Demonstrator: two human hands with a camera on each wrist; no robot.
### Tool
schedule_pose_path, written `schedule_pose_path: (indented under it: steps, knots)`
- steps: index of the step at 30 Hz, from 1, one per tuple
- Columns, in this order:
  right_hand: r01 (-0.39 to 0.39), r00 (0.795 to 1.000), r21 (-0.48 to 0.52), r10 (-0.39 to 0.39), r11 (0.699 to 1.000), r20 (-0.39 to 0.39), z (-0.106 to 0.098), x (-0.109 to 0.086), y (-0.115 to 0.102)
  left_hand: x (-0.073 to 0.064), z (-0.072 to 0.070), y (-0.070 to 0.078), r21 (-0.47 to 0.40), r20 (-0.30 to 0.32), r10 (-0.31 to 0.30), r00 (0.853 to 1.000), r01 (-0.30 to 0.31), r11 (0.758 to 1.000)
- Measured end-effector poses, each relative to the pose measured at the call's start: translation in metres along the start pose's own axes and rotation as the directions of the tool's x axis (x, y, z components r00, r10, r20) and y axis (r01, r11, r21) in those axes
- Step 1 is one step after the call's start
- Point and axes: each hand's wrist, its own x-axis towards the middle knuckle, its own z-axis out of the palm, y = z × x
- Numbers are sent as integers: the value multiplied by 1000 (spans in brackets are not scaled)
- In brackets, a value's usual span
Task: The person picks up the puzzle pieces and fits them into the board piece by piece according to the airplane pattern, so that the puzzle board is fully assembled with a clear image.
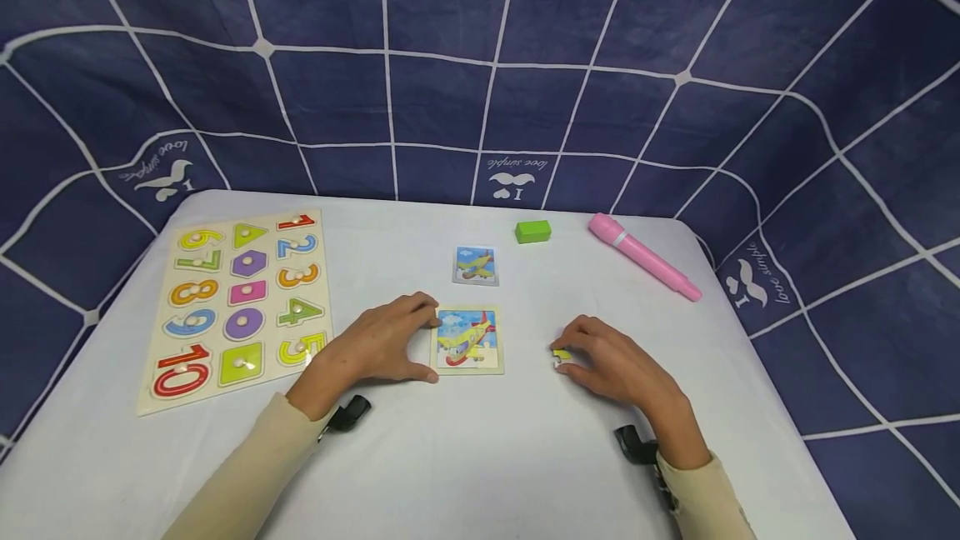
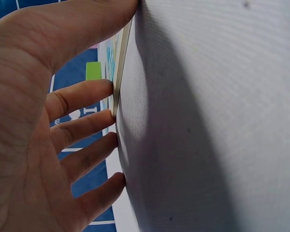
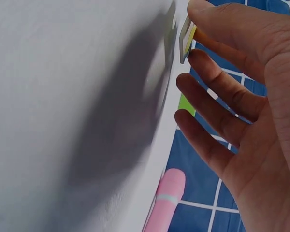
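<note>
A small square jigsaw puzzle [image 1: 466,338] with a yellow airplane on blue sky lies in a pale wooden tray on the white table. Its lower right part shows bare tray. My left hand [image 1: 384,342] rests at the tray's left side, thumb at the lower corner and fingertips touching the edge [image 2: 117,96], fingers spread. To the right, apart from the tray, my right hand [image 1: 611,361] pinches a yellow-and-white puzzle piece [image 1: 561,354] between thumb and fingers. The right wrist view shows this piece [image 3: 186,41] tilted on edge above the cloth; its remaining fingers hang loosely bent.
Behind the puzzle lies a small picture card [image 1: 476,266] of the same airplane. A green block [image 1: 533,232] and a pink marker-like stick [image 1: 645,257] lie at the back right. On the left is a number-and-shape board [image 1: 238,307]. Dark blue gridded cloth [image 1: 442,98] surrounds the table.
</note>
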Motion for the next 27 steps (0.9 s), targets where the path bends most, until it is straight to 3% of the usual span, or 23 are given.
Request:
schedule_pose_path:
  steps: [27]
  knots:
    - [73,995,-31,-71,997,63,2,34,-26,-1,-1,1,-3,-5,13,1000,-13,1000]
